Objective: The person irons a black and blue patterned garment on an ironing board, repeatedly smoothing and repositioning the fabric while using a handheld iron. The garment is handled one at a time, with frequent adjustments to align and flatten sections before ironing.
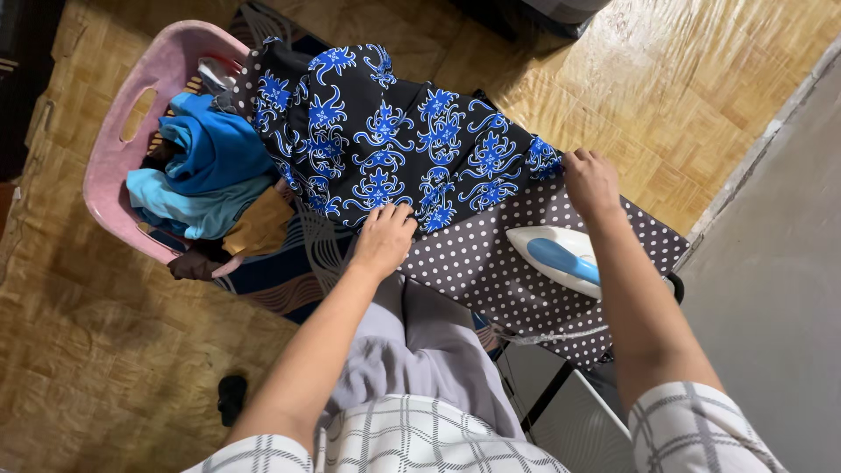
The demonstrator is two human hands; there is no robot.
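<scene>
Black garment with blue floral print (394, 140) lies along polka-dot ironing board (491, 263), long axis running toward pink laundry basket (118, 166). Left hand (384, 238) pins its near edge, fingers curled, probably pinching fabric; right hand (591, 182) grips far corner. Iron (556, 256) rests just beside right forearm.

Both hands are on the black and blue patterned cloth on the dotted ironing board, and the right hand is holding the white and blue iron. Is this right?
Not quite. In the head view the iron stands alone on the dotted ironing board, with no hand on it. The right hand holds the edge of the black and blue patterned cloth, as the left hand does.
</scene>
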